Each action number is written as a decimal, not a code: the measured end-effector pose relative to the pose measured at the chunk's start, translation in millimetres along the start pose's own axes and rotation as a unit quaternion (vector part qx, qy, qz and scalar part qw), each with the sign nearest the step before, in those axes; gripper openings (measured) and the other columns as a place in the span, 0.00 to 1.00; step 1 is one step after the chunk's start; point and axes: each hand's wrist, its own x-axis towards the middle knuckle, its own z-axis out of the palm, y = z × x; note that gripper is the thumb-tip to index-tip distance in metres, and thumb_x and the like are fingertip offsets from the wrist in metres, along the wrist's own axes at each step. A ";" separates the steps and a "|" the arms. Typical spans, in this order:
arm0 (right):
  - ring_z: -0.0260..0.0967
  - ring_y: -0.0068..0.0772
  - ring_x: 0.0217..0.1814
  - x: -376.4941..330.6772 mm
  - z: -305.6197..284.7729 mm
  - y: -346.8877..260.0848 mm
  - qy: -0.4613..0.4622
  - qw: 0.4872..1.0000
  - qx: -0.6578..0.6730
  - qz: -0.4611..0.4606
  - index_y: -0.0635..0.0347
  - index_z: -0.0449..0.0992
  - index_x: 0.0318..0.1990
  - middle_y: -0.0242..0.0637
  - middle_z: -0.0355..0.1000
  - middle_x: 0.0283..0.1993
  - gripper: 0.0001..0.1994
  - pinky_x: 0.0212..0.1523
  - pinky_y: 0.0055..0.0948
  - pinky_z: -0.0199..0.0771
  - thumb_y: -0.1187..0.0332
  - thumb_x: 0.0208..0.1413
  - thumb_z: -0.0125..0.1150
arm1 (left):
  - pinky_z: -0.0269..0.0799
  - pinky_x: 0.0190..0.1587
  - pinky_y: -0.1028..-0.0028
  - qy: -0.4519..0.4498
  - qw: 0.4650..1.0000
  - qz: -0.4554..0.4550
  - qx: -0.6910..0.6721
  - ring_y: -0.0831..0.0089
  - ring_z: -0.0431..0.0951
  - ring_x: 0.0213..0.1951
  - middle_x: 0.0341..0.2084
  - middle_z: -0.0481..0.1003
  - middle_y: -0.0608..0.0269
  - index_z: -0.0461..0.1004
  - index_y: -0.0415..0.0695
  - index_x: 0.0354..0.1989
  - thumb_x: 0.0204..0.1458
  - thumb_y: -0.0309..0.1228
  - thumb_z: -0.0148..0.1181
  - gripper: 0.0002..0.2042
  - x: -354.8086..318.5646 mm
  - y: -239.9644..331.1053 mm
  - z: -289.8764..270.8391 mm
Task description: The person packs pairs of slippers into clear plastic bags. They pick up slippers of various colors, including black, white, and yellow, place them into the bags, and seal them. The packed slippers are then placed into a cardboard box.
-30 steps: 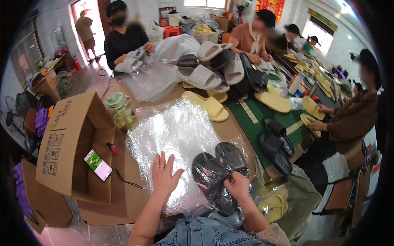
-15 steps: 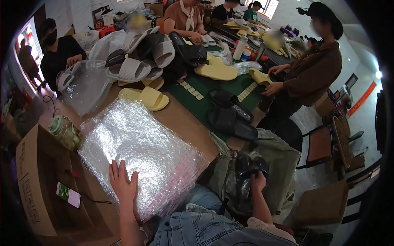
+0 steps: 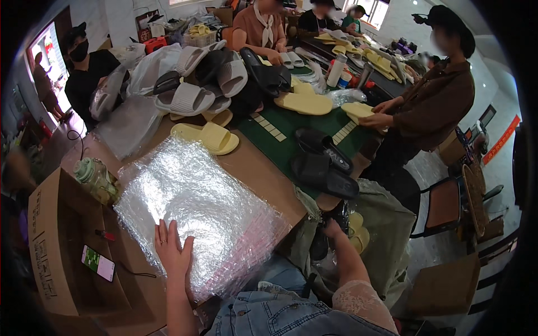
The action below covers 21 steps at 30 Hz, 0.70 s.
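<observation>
My left hand [image 3: 174,253] lies flat, fingers stretched out, on a stack of shiny clear plastic bags [image 3: 185,185] with pinkish edges. Down at the right, my right hand [image 3: 334,231] reaches into an open green-grey sack [image 3: 386,218], closed on a pair of black slippers [image 3: 320,246]; its fingertips are partly hidden. Inside the sack, right beside that hand, yellow slippers [image 3: 360,235] show. On the green mat by the sack lie two loose black slippers [image 3: 325,171]. A yellow slipper [image 3: 207,138] rests at the far edge of the bags.
A cardboard box [image 3: 53,246] stands at the left, near a phone [image 3: 98,263] and a jar-like bottle [image 3: 96,179]. Grey and black slippers [image 3: 188,99] are heaped at the back. Across the table, a co-worker [image 3: 434,106] handles a yellow slipper; others sit farther off.
My right hand has gone deeper into the sack with the black slippers, moving away from me and slightly left. Yellow slippers in the sack now show. My left hand stays on the bags.
</observation>
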 end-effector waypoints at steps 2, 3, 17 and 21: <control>0.77 0.56 0.49 -5.5 -24.0 -0.3 -0.122 0.988 0.088 -0.022 0.68 0.75 0.51 0.51 0.78 0.47 0.23 0.52 0.45 0.76 0.61 0.52 0.67 | 0.49 0.71 0.51 0.005 1.000 0.002 -0.009 0.45 0.54 0.72 0.70 0.59 0.44 0.69 0.46 0.65 0.51 0.42 0.68 0.32 -0.8 -1.7 0.5; 0.77 0.51 0.45 -21.3 -35.6 0.7 -0.097 0.966 0.240 0.026 0.68 0.76 0.48 0.46 0.78 0.42 0.18 0.49 0.42 0.77 0.64 0.55 0.64 | 0.50 0.71 0.50 0.009 1.000 0.002 -0.014 0.45 0.54 0.72 0.70 0.59 0.44 0.69 0.46 0.65 0.51 0.43 0.68 0.32 -1.8 -2.2 0.8; 0.51 0.58 0.75 24.4 -228.9 -141.1 0.327 0.917 0.012 -0.230 0.63 0.54 0.72 0.56 0.57 0.71 0.40 0.72 0.46 0.55 0.78 0.50 0.61 | 0.50 0.70 0.51 0.033 0.999 -0.006 -0.032 0.42 0.56 0.70 0.68 0.62 0.40 0.73 0.44 0.61 0.49 0.45 0.68 0.31 -2.1 -0.1 1.0; 0.51 0.56 0.76 98.8 -236.0 -184.6 0.198 0.972 0.024 -0.126 0.64 0.51 0.73 0.56 0.55 0.73 0.33 0.72 0.46 0.56 0.68 0.63 0.54 | 0.52 0.70 0.50 0.032 0.999 -0.013 -0.027 0.42 0.57 0.70 0.67 0.62 0.40 0.73 0.46 0.61 0.50 0.48 0.67 0.31 -0.6 0.2 -0.3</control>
